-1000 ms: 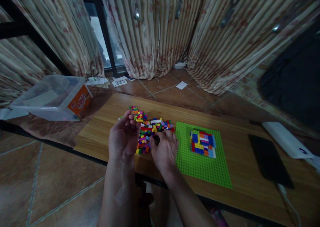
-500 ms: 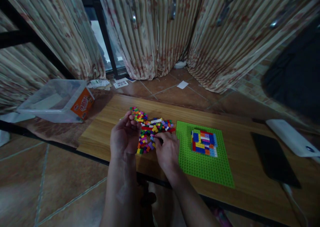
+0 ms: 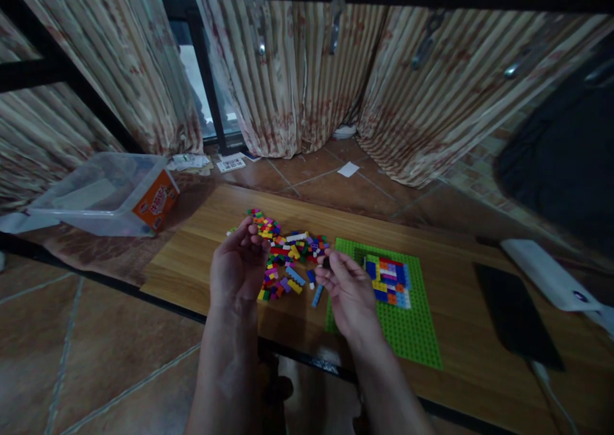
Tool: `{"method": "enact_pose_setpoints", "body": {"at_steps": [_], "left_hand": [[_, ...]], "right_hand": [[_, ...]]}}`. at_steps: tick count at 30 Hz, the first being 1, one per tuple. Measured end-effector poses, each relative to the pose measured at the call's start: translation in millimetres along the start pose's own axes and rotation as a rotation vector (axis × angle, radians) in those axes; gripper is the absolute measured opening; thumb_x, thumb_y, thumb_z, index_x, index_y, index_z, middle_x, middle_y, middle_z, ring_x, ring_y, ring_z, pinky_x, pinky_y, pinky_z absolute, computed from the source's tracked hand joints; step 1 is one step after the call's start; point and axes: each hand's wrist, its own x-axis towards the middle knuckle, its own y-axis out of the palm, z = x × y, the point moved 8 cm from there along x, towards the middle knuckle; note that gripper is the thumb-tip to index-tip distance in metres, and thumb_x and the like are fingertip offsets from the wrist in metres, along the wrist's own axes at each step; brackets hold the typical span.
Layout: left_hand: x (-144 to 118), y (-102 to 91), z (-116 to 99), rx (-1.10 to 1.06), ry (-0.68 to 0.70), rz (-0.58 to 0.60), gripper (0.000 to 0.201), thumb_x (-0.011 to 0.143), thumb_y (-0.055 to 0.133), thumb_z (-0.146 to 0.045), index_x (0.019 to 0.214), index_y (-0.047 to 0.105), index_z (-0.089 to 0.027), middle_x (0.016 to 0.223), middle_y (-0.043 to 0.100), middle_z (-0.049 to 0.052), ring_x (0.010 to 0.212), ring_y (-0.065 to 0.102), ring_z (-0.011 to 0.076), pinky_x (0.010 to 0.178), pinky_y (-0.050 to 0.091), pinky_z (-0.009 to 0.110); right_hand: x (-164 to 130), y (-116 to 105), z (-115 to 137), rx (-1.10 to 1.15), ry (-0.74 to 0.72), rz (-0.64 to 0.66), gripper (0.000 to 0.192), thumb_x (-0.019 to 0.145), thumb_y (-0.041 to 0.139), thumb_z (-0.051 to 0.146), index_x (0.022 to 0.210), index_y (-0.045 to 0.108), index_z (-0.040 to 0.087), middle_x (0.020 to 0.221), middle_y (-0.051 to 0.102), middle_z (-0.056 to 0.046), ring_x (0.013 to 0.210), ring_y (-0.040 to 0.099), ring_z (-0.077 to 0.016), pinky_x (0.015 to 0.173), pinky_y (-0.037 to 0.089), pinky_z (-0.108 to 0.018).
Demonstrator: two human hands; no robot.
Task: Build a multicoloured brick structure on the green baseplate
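My left hand [image 3: 236, 265] is held over the left side of a pile of loose toy bricks [image 3: 283, 249], palm turned up and fingers loosely curled, with nothing visible in it. Between the thumb and fingers of my right hand [image 3: 352, 291] is a small dark brick [image 3: 327, 263]. This hand hovers over the left part of the green baseplate [image 3: 412, 332]. A multicoloured block of joined bricks [image 3: 391, 281] sits on the baseplate, its left edge partly hidden by my right hand. One blue brick [image 3: 317, 295] lies between the pile and the plate.
On the left stands a clear plastic box [image 3: 105, 195] with an orange label. To the right lie a black flat device [image 3: 518, 313] with a cable and a white device [image 3: 547, 275]. The wooden table [image 3: 192, 256] ends at a dark front edge. Curtains [image 3: 297, 77] hang behind.
My right hand has left the brick pile with a small dark brick and moved right to above the baseplate. My left hand has stayed nearly in place. The view has shifted slightly.
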Motion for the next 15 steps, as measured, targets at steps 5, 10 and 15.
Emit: {"method": "enact_pose_setpoints", "body": {"at_steps": [5,10,15], "left_hand": [[-0.3,1.9,4.2,0.005,-0.007,-0.016,0.021,0.091,0.044,-0.005,0.085,0.064,-0.009,0.059,0.059,-0.001,0.046,0.054,0.005,0.051,0.05,0.018],[-2.9,6.1,10.0,0.003,-0.021,0.004,0.021,0.09,0.044,-0.004,0.084,0.064,-0.01,0.061,0.06,0.0,0.047,0.055,0.0053,0.05,0.05,0.017],[-4.6,10.1,14.6,0.018,-0.013,0.026,0.019,0.089,0.046,-0.005,0.081,0.063,-0.01,0.059,0.06,-0.001,0.046,0.054,0.0048,0.05,0.051,0.016]], "right_hand": [[-1.0,-10.3,9.9,-0.024,-0.031,0.015,0.027,0.067,0.082,0.036,0.088,0.075,0.022,0.088,0.074,-0.002,0.075,0.07,-0.0138,0.071,0.057,-0.028],[0.8,-50.7,55.7,-0.461,-0.308,-0.078,0.033,0.075,0.072,0.04,0.103,0.072,0.023,0.088,0.072,-0.003,0.08,0.069,-0.0184,0.077,0.056,-0.037],[-7.1,-88.9,101.5,-1.107,-0.489,-0.16,0.033,0.085,0.056,0.041,0.107,0.071,0.021,0.102,0.069,-0.008,0.088,0.066,-0.0216,0.08,0.052,-0.04]]}}
